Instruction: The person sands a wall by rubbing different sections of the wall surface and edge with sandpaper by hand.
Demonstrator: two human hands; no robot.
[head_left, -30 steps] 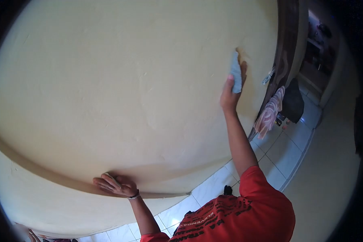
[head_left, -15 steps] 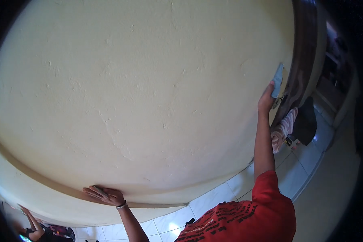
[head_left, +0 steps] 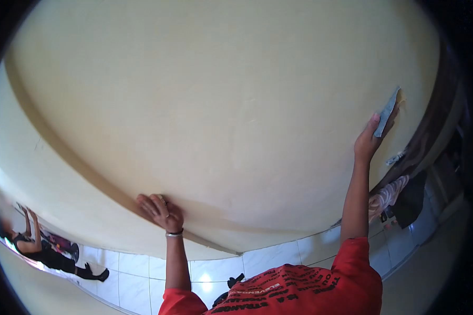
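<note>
Head camera view is showing a thin grey-blue piece [head_left: 387, 113] up high on the right side of a big cream wall [head_left: 220, 105]. It is looking like cloth or rough paper, but I cannot tell which. The right hand [head_left: 367, 140] is holding it, with the thumb pressing on the near side and the other fingers hiding partly behind it. The piece is standing on its long side and leaning, with its long line running from the top right down to the bottom left. Its top tip is pointing up and a bit right.

The left hand [head_left: 165, 214] is leaning on the wall, down low by a long raised edge [head_left: 73, 157]. Its fingers are spreading a little and bending a little, and I cannot tell if they are holding something small. A silver bracelet [head_left: 174, 233] is going around that wrist.

A dark brown wooden frame [head_left: 428, 126] is standing at the right. A pink and white stripy cloth [head_left: 388, 198] is hanging near it, beside a big dark thing [head_left: 409, 202]. Shiny white floor tiles [head_left: 278, 257] are showing behind the bright red shirt [head_left: 299, 294]. Far to the left, another person [head_left: 34, 244] in black clothes is holding both arms out to the wall.
</note>
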